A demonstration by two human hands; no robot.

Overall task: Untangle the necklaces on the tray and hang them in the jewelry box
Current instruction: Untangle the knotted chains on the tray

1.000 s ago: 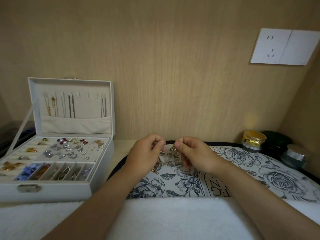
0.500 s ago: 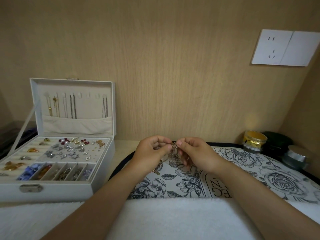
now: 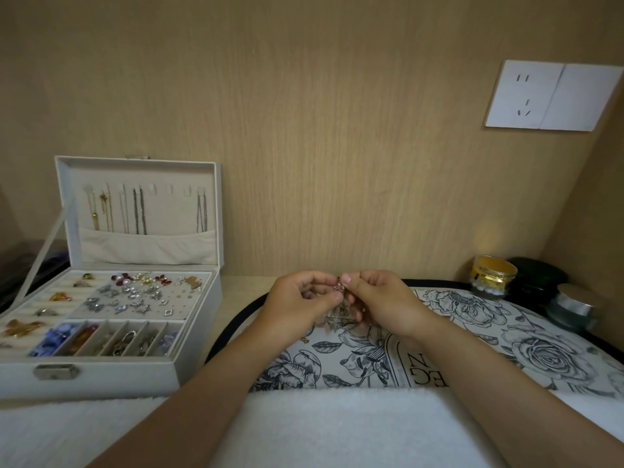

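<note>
**Counter** (image 3: 246, 284): runs along a wood-grain wall. A white towel (image 3: 320, 430) covers its near edge, at 6 o'clock of the work.

**Tray** (image 3: 472, 336): round, floral, black-rimmed. It sits dead ahead, so anything dropped lands on it.

**Jewelry box** (image 3: 101, 378): at 9 o'clock of the tray, lid propped upright and within easy reach for hanging. Several chains (image 3: 138, 211) already hang from the lid's hooks, and some hooks are free.

**Left hand** (image 3: 299, 304) and **right hand** (image 3: 383, 298): raised above the tray's 10 o'clock sector, knuckles nearly meeting. Each grip is pressed together, thumb against forefinger, pinching the tangled necklaces (image 3: 338, 288) from opposite sides. I judge this is to work a knot apart.

**Strands**: loose lengths dangle from the pinch toward the tray. Whether they touch it cannot be told. Untangling appears unfinished.
</note>
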